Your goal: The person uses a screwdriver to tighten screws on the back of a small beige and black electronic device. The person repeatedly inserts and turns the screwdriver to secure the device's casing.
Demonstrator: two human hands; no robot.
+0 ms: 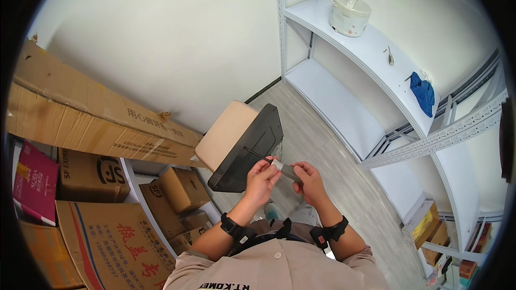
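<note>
Both hands hold a slim tool in front of my body. It has a thin dark shaft, a pale collar and a grey handle; its exact kind is not clear. My left hand pinches it near the collar, where the shaft meets the handle. My right hand is closed round the handle's far end. The shaft points up and left, across a boxy object with a beige body and a black panel, standing just beyond my left hand. Whether the shaft's tip touches the panel, I cannot tell.
Cardboard boxes fill the left side, with a long carton above them. A white metal shelf stands at the right, bearing a rice cooker, a screwdriver and a blue cloth. Grey flooring lies between.
</note>
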